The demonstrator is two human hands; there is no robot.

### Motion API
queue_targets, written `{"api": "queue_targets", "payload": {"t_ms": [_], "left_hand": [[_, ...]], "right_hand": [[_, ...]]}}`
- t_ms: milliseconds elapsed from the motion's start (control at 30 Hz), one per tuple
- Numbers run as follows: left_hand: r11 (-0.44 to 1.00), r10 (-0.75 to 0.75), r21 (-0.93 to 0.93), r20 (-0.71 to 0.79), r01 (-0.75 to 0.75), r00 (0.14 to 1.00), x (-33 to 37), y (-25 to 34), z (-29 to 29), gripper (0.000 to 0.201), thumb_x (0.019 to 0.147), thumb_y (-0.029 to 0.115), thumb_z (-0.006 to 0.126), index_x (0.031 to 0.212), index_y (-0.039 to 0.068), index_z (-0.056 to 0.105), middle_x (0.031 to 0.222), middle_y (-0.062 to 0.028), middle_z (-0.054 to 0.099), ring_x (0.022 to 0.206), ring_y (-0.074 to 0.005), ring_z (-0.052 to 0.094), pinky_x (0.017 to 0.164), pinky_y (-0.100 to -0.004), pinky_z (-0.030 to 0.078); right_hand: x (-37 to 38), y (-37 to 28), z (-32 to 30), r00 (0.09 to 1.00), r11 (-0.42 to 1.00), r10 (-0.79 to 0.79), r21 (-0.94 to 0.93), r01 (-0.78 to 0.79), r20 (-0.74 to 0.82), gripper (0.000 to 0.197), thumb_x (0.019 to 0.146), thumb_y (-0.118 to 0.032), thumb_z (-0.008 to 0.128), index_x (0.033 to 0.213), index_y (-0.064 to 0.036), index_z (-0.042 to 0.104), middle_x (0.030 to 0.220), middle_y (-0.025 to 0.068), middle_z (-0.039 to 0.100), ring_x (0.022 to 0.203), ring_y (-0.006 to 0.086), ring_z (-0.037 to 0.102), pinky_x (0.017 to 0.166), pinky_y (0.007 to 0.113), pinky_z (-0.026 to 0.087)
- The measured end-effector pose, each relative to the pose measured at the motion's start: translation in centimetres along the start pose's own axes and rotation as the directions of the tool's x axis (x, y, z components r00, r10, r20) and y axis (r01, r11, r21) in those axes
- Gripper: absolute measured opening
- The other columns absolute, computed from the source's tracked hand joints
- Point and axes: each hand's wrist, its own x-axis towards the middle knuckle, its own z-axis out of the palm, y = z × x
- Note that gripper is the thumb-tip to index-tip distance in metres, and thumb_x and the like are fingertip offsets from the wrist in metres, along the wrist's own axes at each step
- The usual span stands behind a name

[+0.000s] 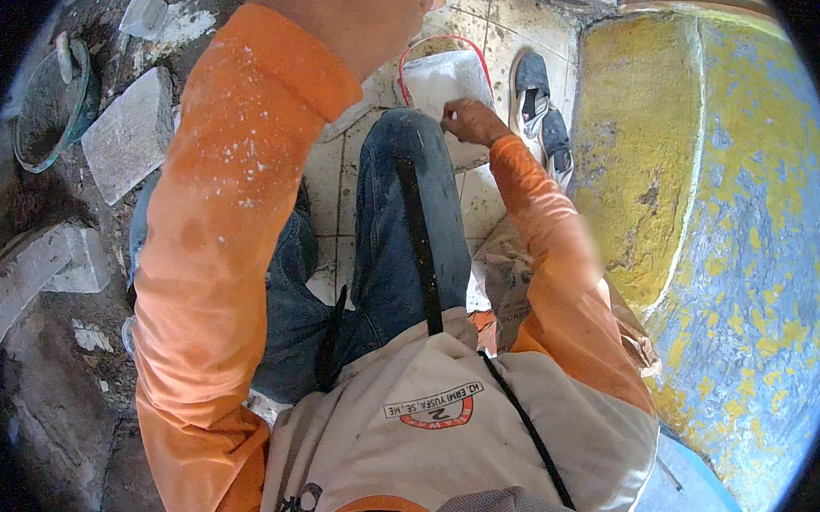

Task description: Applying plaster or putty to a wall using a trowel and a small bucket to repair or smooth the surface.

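Observation:
My left arm, in a dust-spotted orange sleeve, reaches up across the view. My left hand (351, 16) is at the top edge, where most of its fingers are cut off, so its grip cannot be made out. My right hand (474, 121) is closed, its fingers curled at the near edge of a pale grey-white block or container (445, 80). A thin red rim or handle (487, 62) arches round that pale thing. Whatever the right fingers pinch is too small to name. My jeans-covered knee (404, 145) is bent just left of the right hand.
Dark shoes (555, 132) stand on dusty tiles (333, 195) beside a peeling yellow-blue wall (646, 151). A brown sack (508, 274) lies under my right arm. Leftward are a dirty bucket (54, 108), a pale block (130, 136) and a broken slab (35, 271).

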Motion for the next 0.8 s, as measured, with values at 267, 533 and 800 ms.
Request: {"api": "queue_targets", "payload": {"t_ms": [267,533,800], "left_hand": [[1.0,0.004,0.006,0.053,-0.004,0.999,0.3,-0.3,0.1,0.038,0.095,0.034,0.068,0.112,-0.001,0.069,0.098,-0.0208,0.073,0.094,-0.0387,0.072,0.082,-0.0495,0.055],[0.995,-0.048,0.093,0.088,0.04,0.995,0.4,0.5,-0.1,0.039,0.095,0.035,0.069,0.111,0.0,0.068,0.097,-0.0202,0.073,0.092,-0.0367,0.073,0.08,-0.049,0.056],[0.997,-0.04,0.075,0.065,0.035,0.997,0.7,0.5,0.3,0.039,0.095,0.036,0.068,0.113,0.001,0.069,0.092,-0.0181,0.073,0.087,-0.0355,0.073,0.078,-0.0473,0.056]], "right_hand": [[-0.5,0.0,-0.3,0.988,0.995,0.098,0.002,-0.098,-0.117,0.035,0.089,-0.037,0.065,0.102,-0.0054,0.074,0.103,0.0229,0.073,0.098,0.042,0.071,0.089,0.051,0.056],[0.4,0.3,-1.2,0.984,0.987,0.157,-0.017,-0.159,-0.085,0.034,0.089,-0.036,0.063,0.102,-0.0057,0.072,0.108,0.0223,0.073,0.102,0.0419,0.071,0.092,0.05,0.056],[1.7,-3.7,-0.4,0.969,0.979,0.194,-0.026,-0.2,-0.152,0.031,0.092,-0.033,0.062,0.102,-0.005,0.071,0.097,0.0247,0.073,0.096,0.0454,0.07,0.089,0.051,0.055]]}}
